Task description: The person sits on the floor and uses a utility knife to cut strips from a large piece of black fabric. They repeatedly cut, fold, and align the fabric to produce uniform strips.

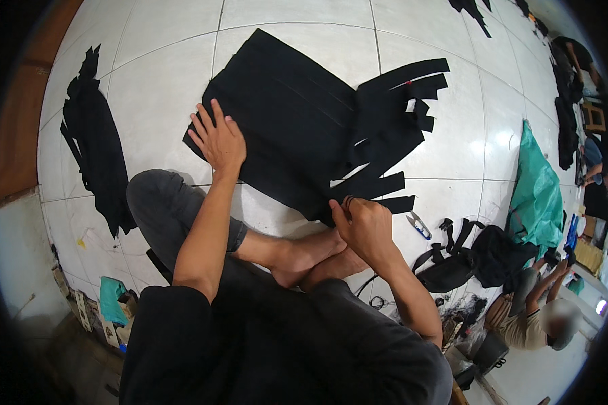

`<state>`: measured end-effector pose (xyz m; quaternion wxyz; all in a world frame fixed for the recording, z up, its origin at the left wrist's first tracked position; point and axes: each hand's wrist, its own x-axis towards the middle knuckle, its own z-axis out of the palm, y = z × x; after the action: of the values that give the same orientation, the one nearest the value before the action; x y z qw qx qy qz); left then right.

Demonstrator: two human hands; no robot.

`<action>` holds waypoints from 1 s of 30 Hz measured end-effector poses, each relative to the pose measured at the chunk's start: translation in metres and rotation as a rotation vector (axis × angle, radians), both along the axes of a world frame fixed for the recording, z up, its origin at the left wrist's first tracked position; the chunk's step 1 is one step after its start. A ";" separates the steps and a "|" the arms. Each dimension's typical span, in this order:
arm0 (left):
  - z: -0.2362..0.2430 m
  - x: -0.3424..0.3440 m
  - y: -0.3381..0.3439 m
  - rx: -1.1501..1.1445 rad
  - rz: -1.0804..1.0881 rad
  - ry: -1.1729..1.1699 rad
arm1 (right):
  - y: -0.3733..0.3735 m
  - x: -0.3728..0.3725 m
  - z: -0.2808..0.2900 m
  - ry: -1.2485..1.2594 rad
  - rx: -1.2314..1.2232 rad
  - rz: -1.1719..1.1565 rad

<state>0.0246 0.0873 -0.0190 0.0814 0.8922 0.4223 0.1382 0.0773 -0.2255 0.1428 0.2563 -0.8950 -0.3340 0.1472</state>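
Observation:
A stack of black fabric pieces lies on the white tiled floor in front of my crossed legs. Its right side fans out into several long strips. My left hand rests flat on the stack's left edge, fingers spread. My right hand is closed at the near edge of the fabric, gripping scissor handles; the blades are hidden by the hand and the cloth.
A small thread snipper lies on the floor right of my right hand. Black fabric lies at the left, a black bag with straps and teal cloth at the right. Another person sits lower right.

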 end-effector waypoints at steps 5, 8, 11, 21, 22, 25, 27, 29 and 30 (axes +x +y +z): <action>0.012 0.007 -0.007 -0.006 0.006 0.060 | -0.026 -0.002 0.007 0.026 -0.063 0.021; 0.015 0.007 -0.008 0.014 0.023 0.117 | -0.042 -0.007 0.017 0.047 -0.101 0.014; 0.000 0.004 0.000 -0.001 -0.018 -0.001 | -0.057 -0.008 0.025 0.046 -0.100 0.001; 0.009 0.007 -0.003 0.030 0.016 0.141 | -0.086 -0.014 0.059 0.036 -0.126 0.033; 0.010 0.007 -0.003 0.019 0.020 0.145 | -0.089 -0.014 0.059 0.041 -0.142 0.022; 0.014 0.009 -0.004 0.009 0.021 0.139 | -0.094 -0.011 0.056 0.055 -0.178 0.026; 0.013 0.011 -0.005 0.040 0.017 0.126 | -0.089 -0.013 0.032 0.073 -0.181 0.085; 0.017 0.008 -0.013 0.069 -0.040 -0.093 | -0.077 -0.022 0.001 0.375 -0.132 0.149; 0.026 0.005 -0.021 0.083 -0.072 -0.198 | -0.066 -0.024 -0.008 0.591 -0.021 0.176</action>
<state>0.0298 0.0658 0.0069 0.0908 0.8913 0.3738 0.2400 0.0530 -0.2918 0.1349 0.3192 -0.7838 -0.3196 0.4261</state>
